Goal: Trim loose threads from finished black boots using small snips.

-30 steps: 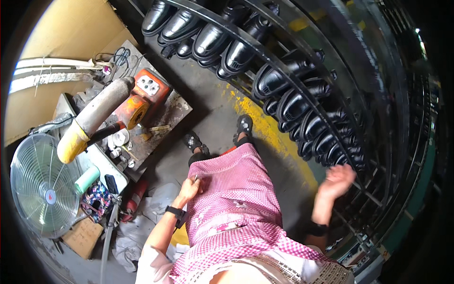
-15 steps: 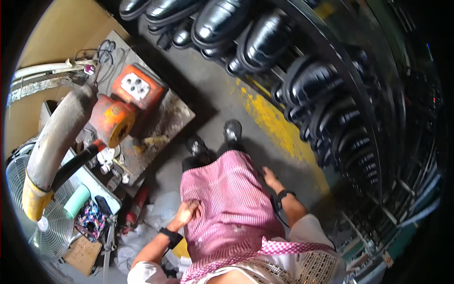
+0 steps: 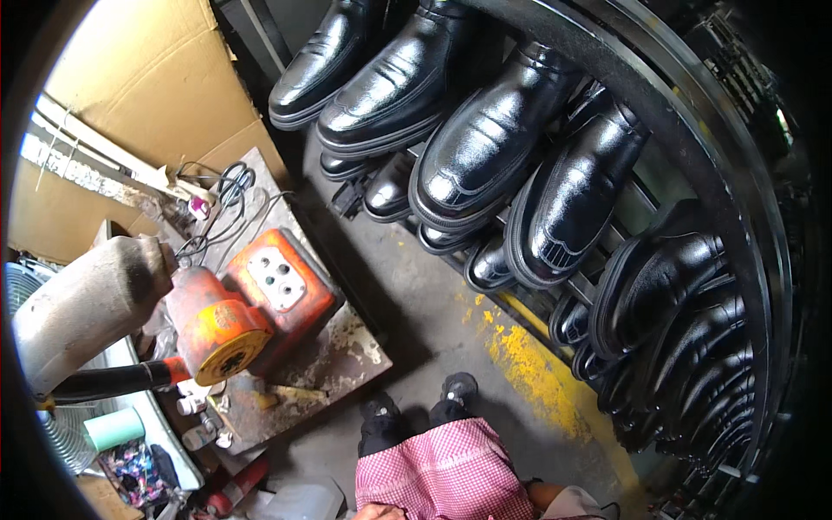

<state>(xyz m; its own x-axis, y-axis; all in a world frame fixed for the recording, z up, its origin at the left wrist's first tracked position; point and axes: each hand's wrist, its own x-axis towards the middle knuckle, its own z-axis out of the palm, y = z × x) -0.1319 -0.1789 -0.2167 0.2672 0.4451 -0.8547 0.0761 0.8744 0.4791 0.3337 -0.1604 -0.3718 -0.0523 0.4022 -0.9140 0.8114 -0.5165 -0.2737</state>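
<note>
My left hand (image 3: 380, 512) shows only in part at the lower edge, against the pink checked apron (image 3: 442, 472); its fingers are mostly cut off. On the apron's right side, a bit of my right arm (image 3: 542, 495) shows below a pale sleeve (image 3: 574, 503); the right hand's fingers cannot be made out. Ahead of me, black glossy leather shoes (image 3: 472, 165) stand in rows on a dark metal rack (image 3: 607, 35). Neither hand is near them.
To the left, an orange machine (image 3: 286, 282) with a thick grey duct (image 3: 95, 303) sits on a worn bench (image 3: 347, 355). Cardboard (image 3: 165, 78) stands behind it. A red fire extinguisher (image 3: 238, 487) and a fan (image 3: 65, 442) are at lower left. Worn yellow paint (image 3: 529, 373) marks the floor.
My view has tilted upward and closer to the rack, so the shoes look larger. Both hands have slid down toward the lower edge of the picture.
</note>
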